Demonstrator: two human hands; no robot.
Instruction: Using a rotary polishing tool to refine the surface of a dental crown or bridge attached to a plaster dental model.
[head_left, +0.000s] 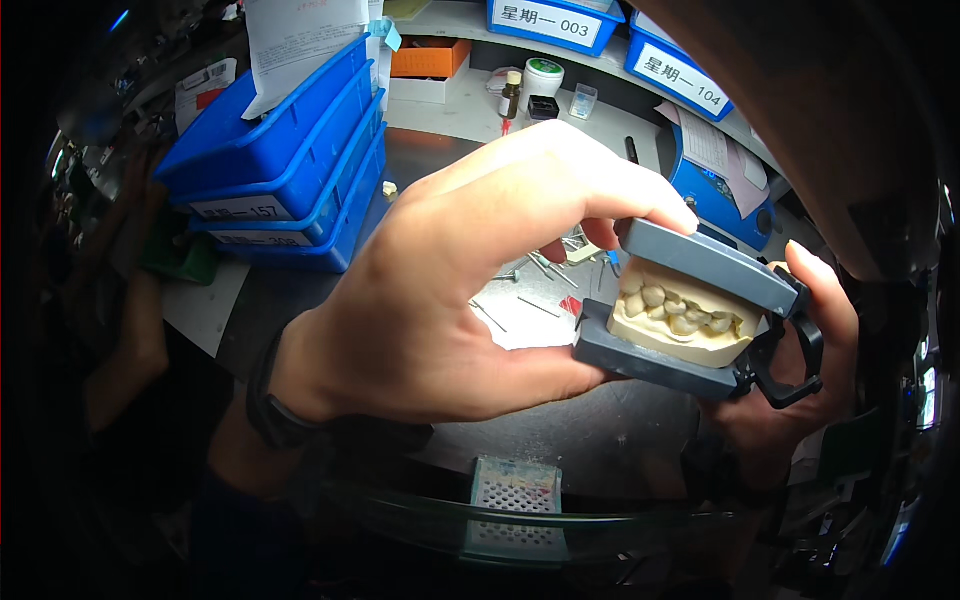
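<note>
A cream dental cast (680, 318) with upper and lower teeth meeting is mounted in a grey and black articulator (712, 266), held tilted above the bench. My left hand (430, 285) pinches the articulator's left end, fingers over the upper grey plate and thumb along the lower one. At the hinge end on the right, my right hand (765, 430) is wrapped round from behind, partly hidden by the black hinge. Below and behind the left hand, several thin metal burs (540, 306) lie on a white surface.
Stacked blue trays (270, 150) with papers stand at the left. More blue bins (560, 25) sit on the upper shelf. A brown bottle (510, 95) and a white jar (542, 78) stand at the back. A perforated metal plate (517, 495) lies at the near edge. Another person's arm (130, 340) shows far left.
</note>
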